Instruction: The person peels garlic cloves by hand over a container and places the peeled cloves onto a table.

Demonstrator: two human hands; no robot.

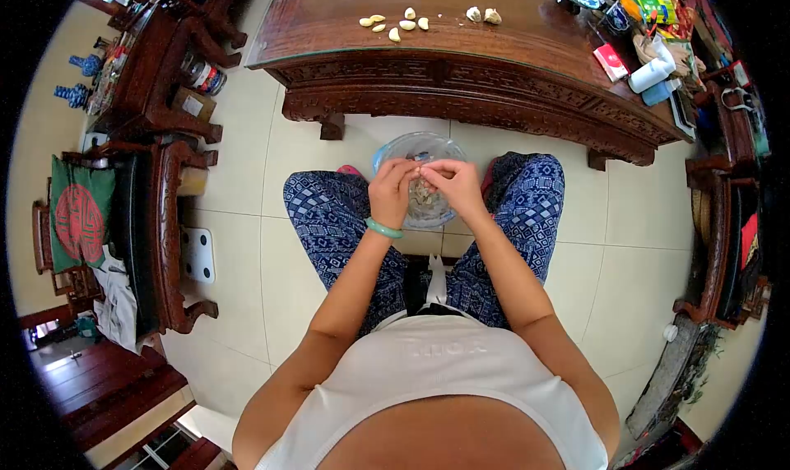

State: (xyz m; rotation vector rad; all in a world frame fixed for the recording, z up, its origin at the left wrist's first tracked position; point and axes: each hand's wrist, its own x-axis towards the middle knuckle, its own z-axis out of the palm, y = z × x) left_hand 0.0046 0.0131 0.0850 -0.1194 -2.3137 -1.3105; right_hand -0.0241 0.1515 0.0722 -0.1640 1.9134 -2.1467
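Observation:
My left hand (391, 192), with a green bangle at the wrist, and my right hand (457, 185) meet fingertip to fingertip. Both are closed in a pinch on a small pale garlic clove (420, 170), mostly hidden by the fingers. Right beneath them stands a clear plastic waste bin (448, 148) with garlic skins and scraps inside. Several peeled garlic cloves (407, 25) lie loosely grouped on the dark wooden table in front. To their right sit two clumps of unpeeled garlic (492, 16), skin still on.
The carved wooden table (510, 46) runs across the front. At its right end are a white bottle (652, 74), a red-and-white packet (611, 62) and various bags. A white scale (197, 254) lies on the tiled floor at left, beside a carved chair (174, 240).

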